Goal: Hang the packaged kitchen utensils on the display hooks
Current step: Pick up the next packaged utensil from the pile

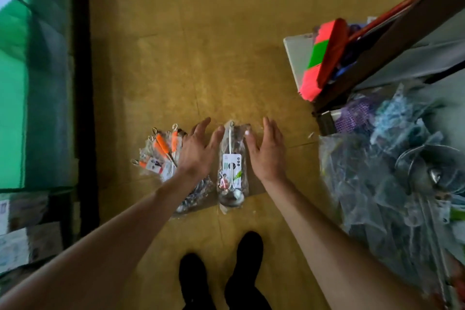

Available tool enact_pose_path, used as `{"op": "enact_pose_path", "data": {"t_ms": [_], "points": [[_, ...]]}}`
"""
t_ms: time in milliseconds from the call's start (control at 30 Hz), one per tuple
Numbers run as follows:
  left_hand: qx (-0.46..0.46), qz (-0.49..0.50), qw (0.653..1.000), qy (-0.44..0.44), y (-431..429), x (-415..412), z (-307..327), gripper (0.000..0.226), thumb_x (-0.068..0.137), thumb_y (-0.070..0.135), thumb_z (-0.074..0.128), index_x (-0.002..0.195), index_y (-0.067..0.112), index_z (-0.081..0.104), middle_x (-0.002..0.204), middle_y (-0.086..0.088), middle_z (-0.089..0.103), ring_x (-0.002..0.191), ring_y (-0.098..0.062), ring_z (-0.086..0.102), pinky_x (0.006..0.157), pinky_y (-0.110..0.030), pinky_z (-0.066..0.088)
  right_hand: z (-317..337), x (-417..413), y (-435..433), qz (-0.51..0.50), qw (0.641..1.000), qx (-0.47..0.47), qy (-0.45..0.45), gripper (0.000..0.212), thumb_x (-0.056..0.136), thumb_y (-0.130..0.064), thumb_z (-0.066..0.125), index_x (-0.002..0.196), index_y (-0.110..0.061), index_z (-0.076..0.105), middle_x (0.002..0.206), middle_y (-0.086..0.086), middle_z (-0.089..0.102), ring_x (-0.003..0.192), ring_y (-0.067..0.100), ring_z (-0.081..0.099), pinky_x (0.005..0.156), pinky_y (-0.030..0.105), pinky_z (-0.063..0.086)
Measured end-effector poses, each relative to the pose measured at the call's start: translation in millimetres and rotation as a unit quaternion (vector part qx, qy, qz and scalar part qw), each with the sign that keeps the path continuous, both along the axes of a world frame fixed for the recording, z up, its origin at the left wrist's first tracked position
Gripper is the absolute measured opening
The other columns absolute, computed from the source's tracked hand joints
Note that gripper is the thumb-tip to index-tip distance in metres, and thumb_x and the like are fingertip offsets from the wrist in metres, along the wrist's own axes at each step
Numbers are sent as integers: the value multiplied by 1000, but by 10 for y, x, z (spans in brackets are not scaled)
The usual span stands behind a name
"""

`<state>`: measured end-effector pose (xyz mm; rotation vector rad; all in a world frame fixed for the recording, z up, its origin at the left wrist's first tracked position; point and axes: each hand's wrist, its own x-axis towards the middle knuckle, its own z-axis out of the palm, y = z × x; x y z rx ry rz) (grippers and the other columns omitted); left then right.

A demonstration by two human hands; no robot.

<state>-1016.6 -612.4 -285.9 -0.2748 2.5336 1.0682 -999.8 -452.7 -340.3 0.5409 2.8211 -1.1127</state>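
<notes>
A packaged ladle (pixel 232 166) lies flat on the cardboard-covered floor (pixel 201 58), its bowl towards the person's black shoes (pixel 249 254) and its hanging loop away from them. Inside the clear wrap is a white card with green marks and a small picture; the print is too blurred to read.

The left hand (pixel 198 151) is just left of the ladle and the right hand (pixel 268 153) just right of it. Each grip is spread, fingers straight, holding nothing. The thumbs reach the pack's upper edges, but contact cannot be told.

Left of the ladle, partly under the left hand, lies a bundle of orange-handled utensils (pixel 161 151). Well to its right sits a heap of wrapped utensils (pixel 377 171).
</notes>
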Motion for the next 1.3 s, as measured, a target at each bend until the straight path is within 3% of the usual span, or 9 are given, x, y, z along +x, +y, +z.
{"op": "enact_pose_path", "data": {"t_ms": [100, 267, 400, 667, 767, 867, 1000, 1167, 1300], "points": [[19, -4, 999, -26, 129, -89, -551, 60, 101, 53, 42, 152, 22, 36, 151, -11, 44, 137, -28, 43, 113, -40, 33, -598, 72, -15, 6, 1000, 3, -31, 69, 99, -49, 45, 154, -10, 27, 157, 19, 30, 145, 35, 30, 116, 47, 31], [-13, 8, 996, -90, 180, -245, -1793, 54, 100, 32, 54, 149, 18, 39, 145, -11, 52, 128, -30, 53, 101, -31, 44, -1697, 362, -185, -19, 993, -23, -112, 80, 94, -60, 39, 154, -8, 25, 157, 19, 31, 143, 36, 32, 113, 49, 34], [16, 96, 979, -181, 258, -371, -2608, 63, 93, 32, 68, 145, 14, 38, 142, -10, 53, 123, -27, 55, 88, -26, 42, -2407, 456, -303, -72, 973, -61, -211, 83, 94, -52, 56, 154, -8, 21, 153, 18, 35, 137, 34, 40, 106, 42, 40], [109, 179, 939, -272, 290, -335, -3264, 50, 79, 30, 83, 121, 7, 68, 117, -8, 70, 104, -26, 66, 95, -38, 54, -2962, 457, -408, -230, 901, -280, -239, 32, 81, -34, 79, 98, -8, 72, 97, 11, 75, 86, 28, 70, 81, 48, 56], [146, 175, 926, -302, 297, -342, -3071, 34, 82, 32, 80, 112, 15, 73, 124, -7, 67, 110, -26, 61, 96, -39, 50, -2796, 454, -326, -266, 859, -372, -228, 23, 85, -22, 77, 96, -3, 70, 97, 15, 74, 93, 33, 70, 87, 50, 56], [178, 178, 913, -321, 332, -401, -2653, 18, 86, 33, 76, 100, 22, 74, 129, -9, 64, 98, -20, 60, 79, -34, 49, -2309, 449, -177, -253, 837, -433, -220, 28, 86, -15, 75, 100, 2, 58, 100, 9, 72, 92, 19, 69, 73, 15, 52], [239, 166, 901, -322, 400, -489, -1961, 25, 91, 26, 69, 115, 17, 72, 125, -7, 67, 107, -21, 63, 76, -30, 48, -1617, 359, 35, -173, 851, -453, -203, 38, 80, -7, 79, 114, 2, 62, 106, 10, 74, 93, 20, 71, 80, 23, 56], [309, 116, 900, -284, 665, -848, -786, 13, 92, 17, 68, 98, 6, 66, 95, -15, 68, 76, -22, 68, 72, -34, 56, -621, 143, 314, -121, 853, -470, -192, 30, 82, -11, 77, 109, -5, 67, 102, 3, 76, 91, 17, 73, 76, 25, 57], [337, 37, 911, -237, 974, -1184, 150, 24, 87, 15, 72, 101, -4, 66, 100, -21, 69, 92, -33, 66, 92, -50, 52, 273, -61, 562, -109, 876, -441, -160, 23, 82, -29, 79, 100, -17, 71, 93, -6, 77, 87, 8, 72, 69, 18, 54]]}}
